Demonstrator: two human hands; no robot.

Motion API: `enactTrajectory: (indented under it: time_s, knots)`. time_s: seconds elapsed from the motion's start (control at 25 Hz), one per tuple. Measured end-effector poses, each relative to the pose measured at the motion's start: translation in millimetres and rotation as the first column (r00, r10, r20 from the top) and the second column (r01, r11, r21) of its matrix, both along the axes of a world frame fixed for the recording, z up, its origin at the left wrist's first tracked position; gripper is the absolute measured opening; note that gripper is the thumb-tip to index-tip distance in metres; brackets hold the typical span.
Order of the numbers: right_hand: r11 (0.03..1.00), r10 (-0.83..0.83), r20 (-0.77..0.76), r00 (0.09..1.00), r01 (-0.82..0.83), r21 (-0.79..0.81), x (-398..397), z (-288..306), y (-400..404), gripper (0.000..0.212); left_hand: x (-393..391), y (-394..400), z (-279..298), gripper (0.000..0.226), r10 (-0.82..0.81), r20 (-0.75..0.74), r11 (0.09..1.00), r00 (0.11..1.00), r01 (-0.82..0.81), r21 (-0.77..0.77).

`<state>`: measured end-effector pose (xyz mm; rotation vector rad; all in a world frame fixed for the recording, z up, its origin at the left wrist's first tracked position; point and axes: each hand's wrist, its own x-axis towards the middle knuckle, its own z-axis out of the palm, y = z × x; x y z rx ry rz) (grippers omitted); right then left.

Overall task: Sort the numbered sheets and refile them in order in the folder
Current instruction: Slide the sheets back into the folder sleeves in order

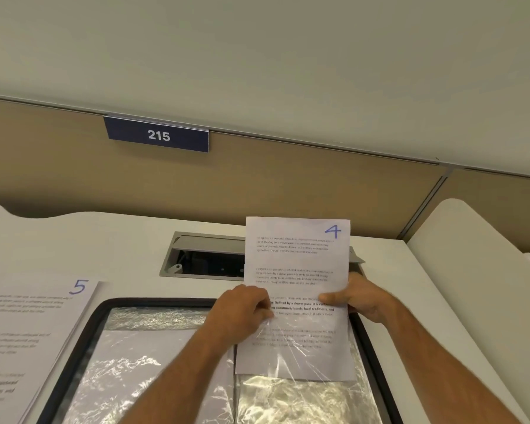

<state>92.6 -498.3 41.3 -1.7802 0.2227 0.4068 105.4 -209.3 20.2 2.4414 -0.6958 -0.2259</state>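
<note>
A printed sheet marked 4 (297, 258) stands upright over the right half of an open black-edged folder (83, 328). Its lower part sits inside a crinkled clear plastic sleeve (300, 356). My left hand (242, 313) pinches the sleeve's top edge at the sheet's left side. My right hand (355, 298) grips the sheet's right edge, thumb on the front. Another sheet marked 5 (28, 325) lies flat on the desk to the left of the folder. The folder's left page holds a sleeve with a white sheet (141, 362) in it.
The folder lies on a white desk (129, 240). Behind the held sheet is an open grey cable hatch (202, 258). A tan partition with a blue sign reading 215 (158, 134) stands at the back. A second white desk surface (471, 255) adjoins on the right.
</note>
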Motion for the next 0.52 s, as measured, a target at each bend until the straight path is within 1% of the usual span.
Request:
enactTrajectory:
  time_s: [0.04, 0.08, 0.12, 0.16, 0.2, 0.24, 0.32, 0.36, 0.4, 0.48, 0.52]
  knots:
    - [1.000, -0.022, 0.002, 1.000, 0.022, 0.006, 0, -4, 1, 0.070, -1, -1, 0, 0.013, 0.000, -0.006, 1.000, 1.000, 0.000, -0.014]
    - [0.998, -0.066, 0.015, 0.998, 0.066, 0.023, 0, -8, 2, 0.067, -2, -2, -1, 0.012, -0.002, -0.011, 1.000, 1.000, 0.001, -0.024]
    - [0.993, -0.114, 0.024, 0.993, 0.113, 0.043, 0, -10, 3, 0.056, -3, -3, -1, 0.010, 0.000, -0.015, 1.000, 1.000, 0.000, -0.028]
    - [0.989, -0.147, 0.019, 0.989, 0.147, 0.030, 0, -10, 3, 0.041, -4, -4, 0, 0.010, 0.006, -0.017, 1.000, 1.000, -0.007, -0.025]
    - [0.989, -0.146, -0.003, 0.989, 0.146, -0.024, 1, -9, 1, 0.031, -4, -5, 0, 0.010, 0.016, -0.014, 1.000, 1.000, -0.016, -0.024]
    - [0.990, -0.102, -0.044, 0.994, 0.097, -0.100, 2, -7, -2, 0.027, -4, -6, 0, 0.011, 0.026, -0.007, 0.999, 1.000, -0.026, -0.022]
    - [0.963, 0.042, -0.178, 0.983, -0.087, -0.257, 1, -2, -9, 0.028, -6, -8, 0, 0.011, 0.040, -0.004, 0.999, 0.999, -0.040, -0.021]
    - [0.945, 0.070, -0.223, 0.972, -0.136, -0.297, 0, -1, -10, 0.030, -7, -9, -1, 0.011, 0.046, -0.006, 0.999, 0.999, -0.046, -0.019]
    - [0.949, 0.062, -0.217, 0.974, -0.124, -0.288, -1, -1, -9, 0.030, -8, -10, -1, 0.011, 0.051, -0.007, 0.999, 0.999, -0.051, -0.012]
    - [0.982, -0.084, -0.100, 0.991, 0.065, -0.176, -3, -3, 0, 0.026, -9, -10, -2, 0.011, 0.062, -0.006, 0.998, 0.998, -0.062, -0.003]
    - [0.978, -0.169, -0.050, 0.984, 0.161, -0.135, -4, -4, 5, 0.023, -9, -10, -2, 0.011, 0.067, -0.003, 0.998, 0.998, -0.067, -0.004]
